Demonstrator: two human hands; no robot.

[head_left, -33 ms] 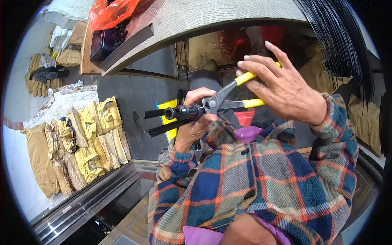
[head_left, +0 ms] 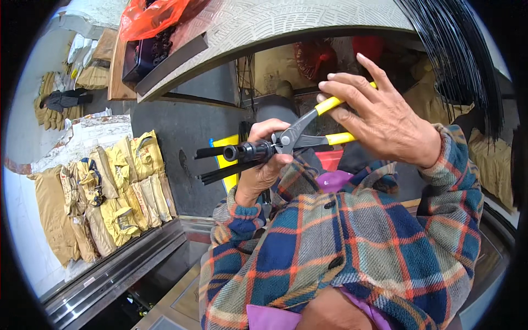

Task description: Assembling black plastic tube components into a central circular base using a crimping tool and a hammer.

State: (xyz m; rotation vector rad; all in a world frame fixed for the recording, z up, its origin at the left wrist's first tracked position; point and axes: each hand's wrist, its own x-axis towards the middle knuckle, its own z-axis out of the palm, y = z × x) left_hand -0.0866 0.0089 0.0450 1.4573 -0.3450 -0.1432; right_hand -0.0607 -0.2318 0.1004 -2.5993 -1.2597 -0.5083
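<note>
In front of my chest, my left hand (head_left: pixel 262 175) is closed around a black ribbed tubular piece (head_left: pixel 252 150) with an open round end. Several thin black rods (head_left: pixel 215 176) stick out from the same grip toward the left. My right hand (head_left: pixel 379 118) holds a pair of pliers (head_left: pixel 298 132) with yellow grips, its fingers over the upper handle and the lower handle beneath the palm. The jaws of the pliers touch the back end of the tubular piece, beside my left fingers. What lies between the jaws is too small to tell.
A table with a patterned top (head_left: pixel 264 19) curves along the far side. On its left stand a red plastic bag (head_left: pixel 151 21) and a dark box (head_left: pixel 144 63) of small black parts. A bundle of thin black rods (head_left: pixel 456 55) hangs at right. Yellow-brown sacks (head_left: pixel 104 192) lie at left.
</note>
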